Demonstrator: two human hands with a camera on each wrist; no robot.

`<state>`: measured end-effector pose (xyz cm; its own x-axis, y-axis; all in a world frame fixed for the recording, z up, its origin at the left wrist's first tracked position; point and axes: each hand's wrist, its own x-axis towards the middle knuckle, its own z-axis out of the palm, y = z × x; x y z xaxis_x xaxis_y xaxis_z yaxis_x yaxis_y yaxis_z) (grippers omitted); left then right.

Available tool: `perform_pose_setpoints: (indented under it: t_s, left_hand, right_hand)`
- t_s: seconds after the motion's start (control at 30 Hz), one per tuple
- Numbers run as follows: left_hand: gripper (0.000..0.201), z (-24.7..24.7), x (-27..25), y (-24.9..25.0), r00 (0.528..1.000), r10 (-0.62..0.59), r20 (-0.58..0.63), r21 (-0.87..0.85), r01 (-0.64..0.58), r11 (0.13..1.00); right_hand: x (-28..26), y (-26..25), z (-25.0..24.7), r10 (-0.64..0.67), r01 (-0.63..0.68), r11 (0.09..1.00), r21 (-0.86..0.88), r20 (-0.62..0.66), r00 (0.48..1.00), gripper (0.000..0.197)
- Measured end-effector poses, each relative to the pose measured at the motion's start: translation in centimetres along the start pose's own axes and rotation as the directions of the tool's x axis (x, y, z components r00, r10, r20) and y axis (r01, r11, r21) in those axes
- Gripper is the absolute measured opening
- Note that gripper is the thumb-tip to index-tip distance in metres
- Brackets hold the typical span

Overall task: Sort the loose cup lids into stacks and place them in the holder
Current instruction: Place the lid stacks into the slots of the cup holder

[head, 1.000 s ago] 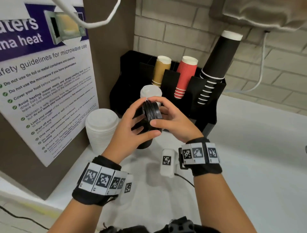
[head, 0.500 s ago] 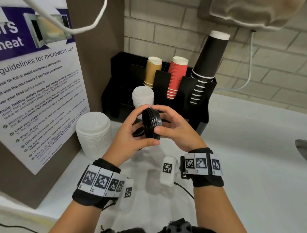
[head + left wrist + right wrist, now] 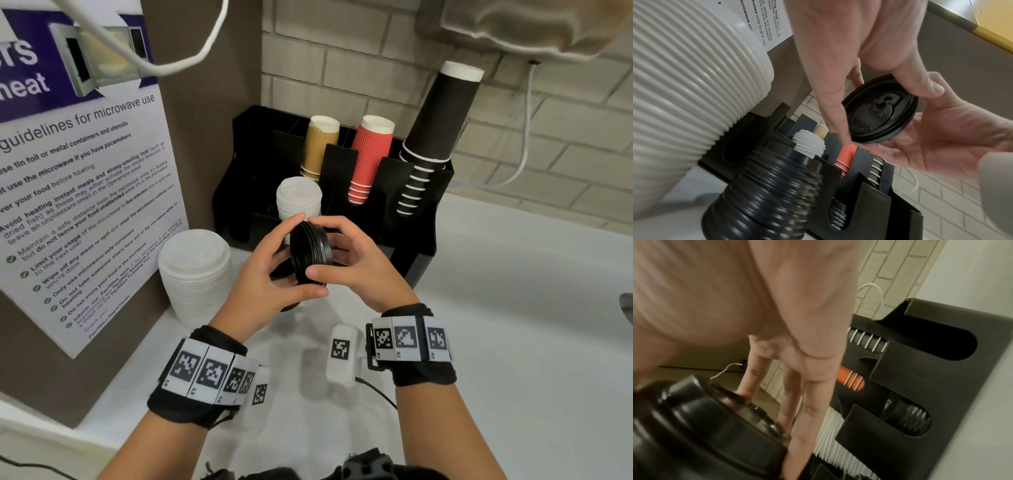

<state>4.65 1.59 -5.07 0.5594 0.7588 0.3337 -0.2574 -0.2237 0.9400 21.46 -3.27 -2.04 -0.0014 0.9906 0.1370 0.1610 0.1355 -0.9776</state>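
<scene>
both wrists carried black bands with printed marker tiles. left hand (image 3: 265, 274) and right hand (image 3: 359, 263) were raised together over the white counter (image 3: 496, 342), each curled round a small stack of black lids (image 3: 311, 251) held on edge between them; left thumb and fingers pinched the near rim, right thumb and fingers gripped the far side (grip narrow on both, closed on the lids). the left wrist view showed the embossed top face of the outer lid (image 3: 879, 112) turned toward the left palm. just left of the hands a tall stack of white lids (image 3: 195, 274) stood on the counter against the microwave safety poster (image 3: 85, 192). another black lid stack (image 3: 766, 194) stood below the hands in front of the black holder (image 3: 421, 240). behind the hands, a shorter white lid stack (image 3: 298, 200) sat in a front slot of the holder. its rear slots held tan cups (image 3: 320, 147), red cups (image 3: 370, 161) and black cups (image 3: 435, 126), upside down.
</scene>
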Motion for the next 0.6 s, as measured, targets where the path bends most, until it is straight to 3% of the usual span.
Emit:
perform_pose_setpoints:
  t_s: [0.13,0.27,0.37,0.47,0.6]
  left_hand:
    - [0.077,-1.0,-0.1,-0.4,0.994,-0.103,-0.023,0.082,0.105,0.991]
    - [0.038,-2.4,-0.5,-1.2,0.985,-0.163,-0.052,0.235,0.171,0.957]
    - [0.029,-3.4,-0.9,-1.7,0.965,-0.259,0.035,0.312,0.236,0.920]
    - [0.030,-4.0,-1.3,-2.1,0.931,-0.355,0.087,0.370,0.301,0.879]
    - [0.037,-4.3,-1.6,-2.3,0.907,-0.412,0.094,0.396,0.345,0.851]
  right_hand:
    - [1.2,0.2,-1.6,-0.042,0.037,0.998,-0.047,-0.105,0.994,0.060]
    - [4.0,0.3,-5.0,-0.107,0.032,0.977,-0.210,-0.352,0.930,0.060]
    - [6.9,0.9,-7.1,-0.106,-0.037,0.916,-0.400,-0.330,0.938,0.062]
    - [9.6,2.0,-8.3,0.019,-0.155,0.715,-0.682,-0.203,0.979,0.066]
    - [11.4,2.9,-8.4,0.168,-0.152,0.454,-0.878,-0.084,0.982,0.072]
